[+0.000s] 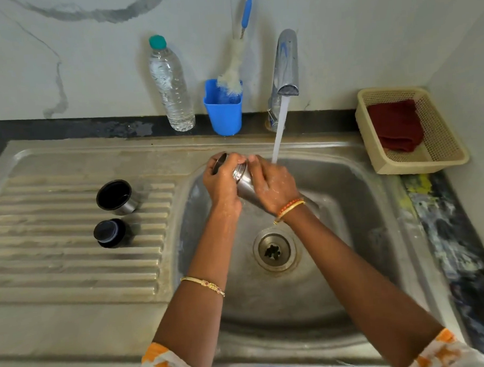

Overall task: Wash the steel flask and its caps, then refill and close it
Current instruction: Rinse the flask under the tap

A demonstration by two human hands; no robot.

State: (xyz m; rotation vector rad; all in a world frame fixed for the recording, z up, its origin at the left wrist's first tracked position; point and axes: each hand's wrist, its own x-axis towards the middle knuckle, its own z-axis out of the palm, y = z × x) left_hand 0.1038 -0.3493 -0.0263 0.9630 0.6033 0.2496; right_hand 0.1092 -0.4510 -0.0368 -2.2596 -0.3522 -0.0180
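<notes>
At the bottom of the frame, two bare forearms reach up from orange-and-white patterned sleeves, the left one wearing a thin gold bangle (202, 283) and the right wrist a gold bangle with orange beads (289, 209). They extend over a stainless steel sink basin (348, 205), whose round metal drain (275, 250) sits near the centre of the frame.

Just above centre, both hands meet around a cylindrical steel flask (242, 180), held tilted over the basin's upper left corner with its open mouth pointing to the upper left. The left hand (221, 181) grips the mouth end, its fingers curled over the rim. The right hand (274, 183) wraps the flask body, fingers pressed together and curled around the steel. Both hands look wet and soapy.

On the left of the frame, on the ribbed steel draining board (71, 265), stand two caps well apart from the flask: a steel cup-shaped cap with a black lining (115, 197), open side up, and just below it a black round stopper cap (110, 233).

Further up, a stream of water (278, 131) falls from a chrome tap (285, 63), landing just right of the hands. Along the back ledge, left of the tap, stand a blue plastic cup (224, 114) holding a white bottle brush with a blue handle (233, 68), and a clear plastic water bottle with a green cap (171, 86). At the upper right, a cream plastic mesh basket (440, 133) holds a folded dark red cloth (395, 126).
</notes>
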